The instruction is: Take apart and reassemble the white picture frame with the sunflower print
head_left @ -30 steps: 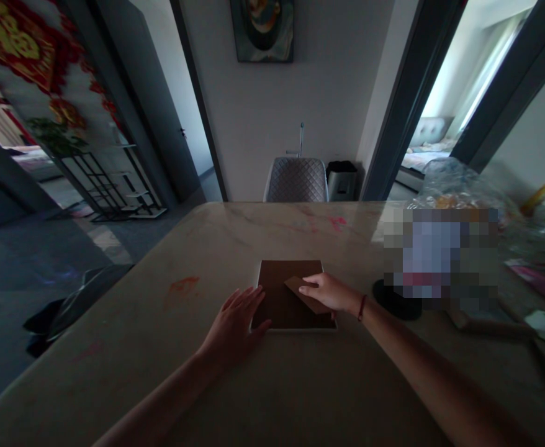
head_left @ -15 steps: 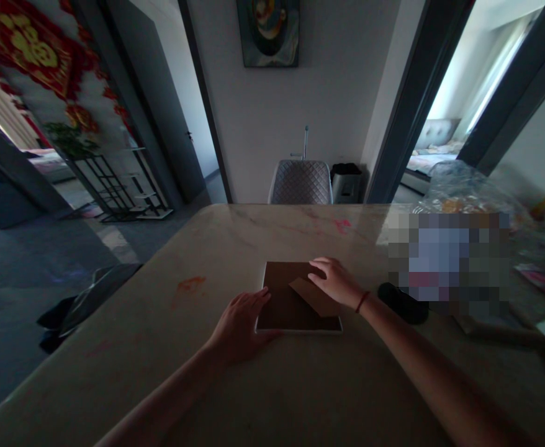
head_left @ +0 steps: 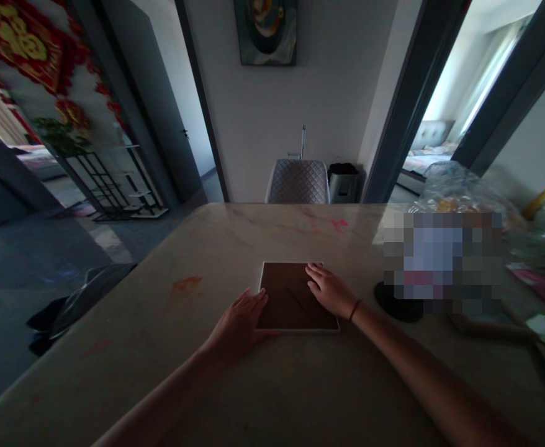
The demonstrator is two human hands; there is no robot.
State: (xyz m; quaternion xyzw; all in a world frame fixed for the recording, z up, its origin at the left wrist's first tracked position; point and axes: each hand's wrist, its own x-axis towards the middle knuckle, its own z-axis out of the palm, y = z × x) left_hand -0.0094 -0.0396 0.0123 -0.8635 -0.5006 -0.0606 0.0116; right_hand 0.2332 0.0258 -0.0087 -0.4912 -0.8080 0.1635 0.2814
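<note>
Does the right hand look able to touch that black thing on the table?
Probably yes: the right hand rests on the brown board, and only tabletop shows between that hand and the black thing.

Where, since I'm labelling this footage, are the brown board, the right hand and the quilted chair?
Brown board [head_left: 282,304]: head view, near the middle of its flat face.
Right hand [head_left: 331,295]: head view, on the back of the hand.
Quilted chair [head_left: 299,182]: head view, on its backrest.

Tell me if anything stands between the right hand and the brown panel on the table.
Nothing visible does: the right hand lies over the right side of the brown panel. The black object sits off to the right, out of the way.
</note>
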